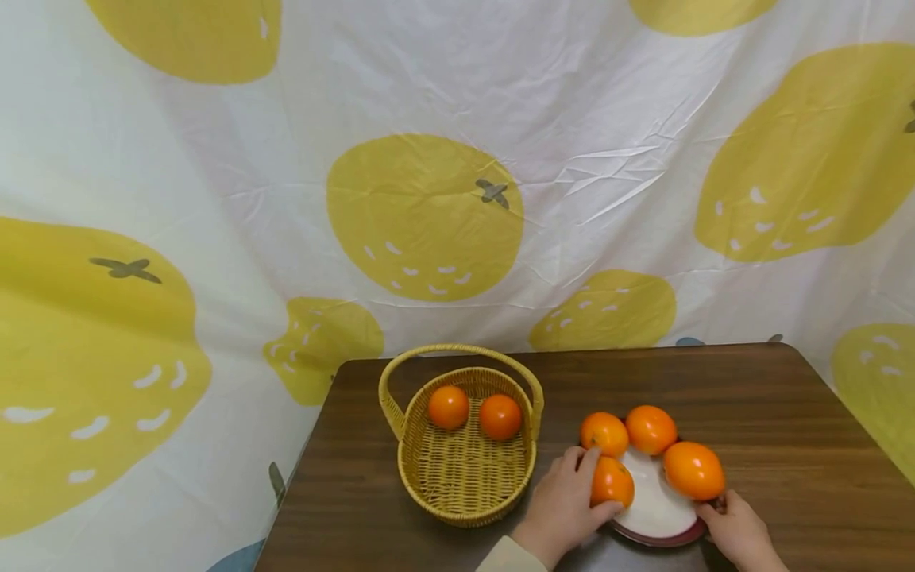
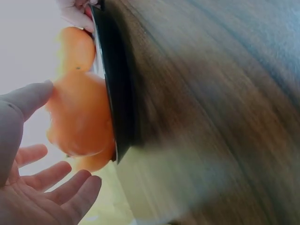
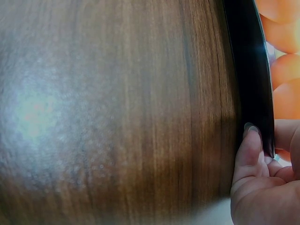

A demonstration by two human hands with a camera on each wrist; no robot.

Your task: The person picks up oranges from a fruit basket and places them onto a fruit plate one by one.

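Observation:
My left hand (image 1: 568, 500) spans the nearest-left orange (image 1: 613, 482) on a plate, thumb on its near side and fingers at its far left. In the left wrist view the thumb tip meets the orange (image 2: 82, 115), while the other fingers (image 2: 61, 187) spread loosely beside it. White inside with a dark red edge, the plate (image 1: 654, 508) carries several glossy oranges around its rim. At its near right edge my right hand (image 1: 736, 528) pinches the rim; the right wrist view shows a finger against the plate's dark outer side (image 3: 253, 70).
Left of the plate stands a yellow wicker basket (image 1: 468, 512) with a tall arched handle (image 1: 457, 348) and two redder oranges (image 1: 448, 407) inside. Both stand on a dark wooden table (image 1: 772, 405). Behind hangs a white cloth (image 1: 586, 103) printed with yellow lemons.

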